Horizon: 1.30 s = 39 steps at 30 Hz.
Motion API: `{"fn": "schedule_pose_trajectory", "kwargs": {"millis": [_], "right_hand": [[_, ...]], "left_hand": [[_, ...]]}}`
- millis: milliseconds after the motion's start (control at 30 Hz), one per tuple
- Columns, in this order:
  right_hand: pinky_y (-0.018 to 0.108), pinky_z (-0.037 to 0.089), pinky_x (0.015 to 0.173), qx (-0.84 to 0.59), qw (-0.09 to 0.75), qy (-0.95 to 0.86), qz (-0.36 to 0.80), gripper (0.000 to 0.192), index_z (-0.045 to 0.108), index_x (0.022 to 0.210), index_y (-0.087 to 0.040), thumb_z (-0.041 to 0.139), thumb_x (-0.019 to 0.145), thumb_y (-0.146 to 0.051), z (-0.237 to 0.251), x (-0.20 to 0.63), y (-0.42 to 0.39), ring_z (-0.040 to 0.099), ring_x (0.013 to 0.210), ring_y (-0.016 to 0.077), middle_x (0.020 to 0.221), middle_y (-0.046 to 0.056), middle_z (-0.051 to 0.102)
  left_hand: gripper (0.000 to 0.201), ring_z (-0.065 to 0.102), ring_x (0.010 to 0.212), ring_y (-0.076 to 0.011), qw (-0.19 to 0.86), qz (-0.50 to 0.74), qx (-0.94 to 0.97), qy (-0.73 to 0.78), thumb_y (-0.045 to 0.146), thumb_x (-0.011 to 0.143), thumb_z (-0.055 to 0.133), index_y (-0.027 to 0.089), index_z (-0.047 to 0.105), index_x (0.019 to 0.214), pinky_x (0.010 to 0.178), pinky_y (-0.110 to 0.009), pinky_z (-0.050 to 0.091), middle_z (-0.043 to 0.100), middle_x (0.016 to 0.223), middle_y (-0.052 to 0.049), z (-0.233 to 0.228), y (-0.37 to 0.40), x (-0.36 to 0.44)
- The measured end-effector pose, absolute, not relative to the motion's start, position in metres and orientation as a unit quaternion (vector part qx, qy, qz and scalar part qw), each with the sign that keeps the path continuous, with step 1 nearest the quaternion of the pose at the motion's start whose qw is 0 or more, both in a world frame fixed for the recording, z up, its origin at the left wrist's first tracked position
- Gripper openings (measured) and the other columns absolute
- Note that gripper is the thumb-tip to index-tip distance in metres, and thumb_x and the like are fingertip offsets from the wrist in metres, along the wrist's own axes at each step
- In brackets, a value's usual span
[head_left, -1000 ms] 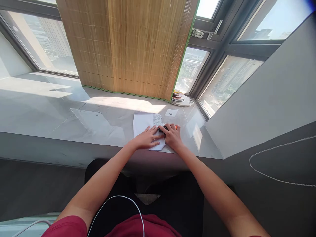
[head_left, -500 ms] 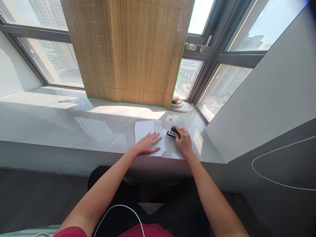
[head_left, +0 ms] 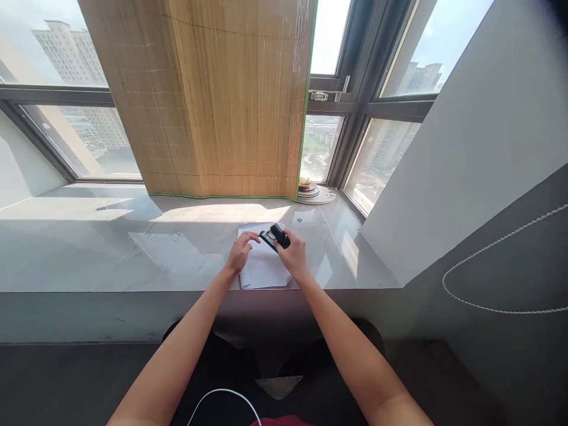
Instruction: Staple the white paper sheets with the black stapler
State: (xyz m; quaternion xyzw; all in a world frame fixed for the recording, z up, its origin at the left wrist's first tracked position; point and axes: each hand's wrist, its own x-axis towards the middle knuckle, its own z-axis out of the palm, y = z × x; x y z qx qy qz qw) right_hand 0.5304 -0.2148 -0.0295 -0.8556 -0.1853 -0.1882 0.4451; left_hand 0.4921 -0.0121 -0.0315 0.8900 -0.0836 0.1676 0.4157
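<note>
A black stapler (head_left: 269, 238) is in my right hand (head_left: 293, 251), tilted above the upper part of a white paper stack (head_left: 264, 269). My fingers and thumb wrap its rear end, and its front end points left. My left hand (head_left: 239, 251) is at the stack's left edge, fingers bent and thumb apart. Its fingertips come close to the stapler's front end; whether they touch it I cannot tell. The papers lie near the front edge of the pale sill (head_left: 199, 266). Their upper right part is hidden by the stapler and my right hand.
Two small dark pieces (head_left: 299, 220) lie on the sill behind the stapler. Stacked plates (head_left: 308, 189) stand in the far corner by the window. A bamboo blind (head_left: 213, 106) hangs down behind the sill. A white cable (head_left: 222, 390) loops near my lap.
My right hand has lifted the stapler and brought it left over the papers. My left hand has drawn back from lying flat on them to their left edge. The view has shifted.
</note>
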Motion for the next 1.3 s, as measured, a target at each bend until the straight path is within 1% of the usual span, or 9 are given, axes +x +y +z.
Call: {"fn": "schedule_pose_trajectory", "kwargs": {"millis": [167,267,400,600,700,867,1000,1133,1300], "right_hand": [[0.031,0.047,0.067,-0.889,0.369,-0.237,-0.131,0.023,0.068,0.108,-0.028,0.067,0.085,-0.023,-0.036,0.522,-0.184,0.068,0.087,0.0257,0.099,0.006,0.074],[0.030,0.047,0.067,-0.892,0.353,-0.251,-0.132,0.025,0.068,0.110,-0.027,0.067,0.086,-0.021,-0.040,0.524,-0.201,0.067,0.088,0.0244,0.102,0.006,0.072],[0.032,0.052,0.073,-0.878,0.376,-0.241,-0.169,0.027,0.069,0.113,-0.029,0.066,0.087,-0.021,-0.049,0.528,-0.250,0.068,0.091,0.0249,0.104,0.005,0.073],[0.037,0.056,0.081,-0.879,0.376,-0.239,-0.167,0.039,0.067,0.127,-0.028,0.070,0.089,-0.040,-0.051,0.541,-0.302,0.070,0.093,0.0247,0.105,0.006,0.071],[0.040,0.056,0.090,-0.874,0.377,-0.250,-0.180,0.050,0.055,0.145,-0.027,0.055,0.100,-0.048,-0.041,0.576,-0.307,0.069,0.097,0.0238,0.119,0.010,0.066],[0.050,0.036,0.120,-0.937,0.225,-0.243,-0.114,0.059,0.045,0.155,-0.017,0.042,0.102,-0.044,-0.041,0.651,-0.278,0.039,0.149,0.0328,0.162,0.017,0.039],[0.057,0.012,0.128,-0.970,0.116,-0.213,0.010,0.081,0.023,0.164,-0.006,0.031,0.103,-0.059,-0.059,0.678,-0.244,0.008,0.161,0.0345,0.172,0.020,0.013],[0.060,0.009,0.127,-0.970,0.100,-0.221,0.012,0.080,0.024,0.164,-0.003,0.027,0.105,-0.058,-0.069,0.678,-0.207,0.007,0.161,0.0346,0.172,0.022,0.012],[0.063,0.010,0.126,-0.947,0.131,-0.294,-0.013,0.074,0.028,0.162,-0.005,0.035,0.107,-0.053,-0.063,0.650,-0.107,0.013,0.160,0.0336,0.171,0.023,0.015]], "left_hand": [[0.047,0.055,0.133,-0.0266,0.286,0.173,0.942,0.020,0.021,0.088,0.036,0.021,0.066,0.123,0.118,-0.048,0.041,0.062,0.134,-0.011,-0.029,0.050,0.487],[0.049,0.034,0.149,-0.0392,0.127,0.122,0.980,0.093,0.036,0.097,0.039,0.022,0.060,0.139,0.122,-0.068,0.023,0.048,0.154,-0.015,-0.035,0.089,0.477],[0.058,0.021,0.155,-0.0471,0.086,0.047,0.986,0.132,0.052,0.102,0.031,0.031,0.047,0.154,0.113,-0.083,0.016,0.035,0.166,-0.013,-0.047,0.119,0.466],[0.058,0.024,0.155,-0.0457,0.091,0.060,0.985,0.135,0.049,0.102,0.029,0.030,0.048,0.153,0.114,-0.082,0.017,0.036,0.166,-0.013,-0.048,0.116,0.465],[0.055,0.034,0.152,-0.0392,0.106,0.056,0.988,0.102,0.042,0.102,0.031,0.026,0.053,0.149,0.119,-0.072,0.026,0.043,0.163,-0.012,-0.044,0.130,0.462],[0.048,0.051,0.138,-0.0313,0.069,0.119,0.978,0.155,0.024,0.097,0.033,0.014,0.065,0.131,0.116,-0.046,0.042,0.058,0.147,-0.016,-0.038,0.186,0.432],[0.059,0.036,0.150,-0.0404,0.020,0.093,0.958,0.270,0.038,0.100,0.038,0.009,0.050,0.150,0.121,-0.058,0.032,0.043,0.161,-0.021,-0.038,0.231,0.392],[0.069,0.019,0.156,-0.0454,0.032,0.027,0.948,0.316,0.052,0.103,0.027,0.015,0.036,0.161,0.121,-0.069,0.021,0.026,0.171,-0.017,-0.046,0.252,0.368],[0.069,0.017,0.158,-0.0407,0.046,0.050,0.941,0.331,0.054,0.103,0.026,0.017,0.036,0.161,0.124,-0.066,0.017,0.025,0.171,-0.015,-0.052,0.247,0.366]]}}
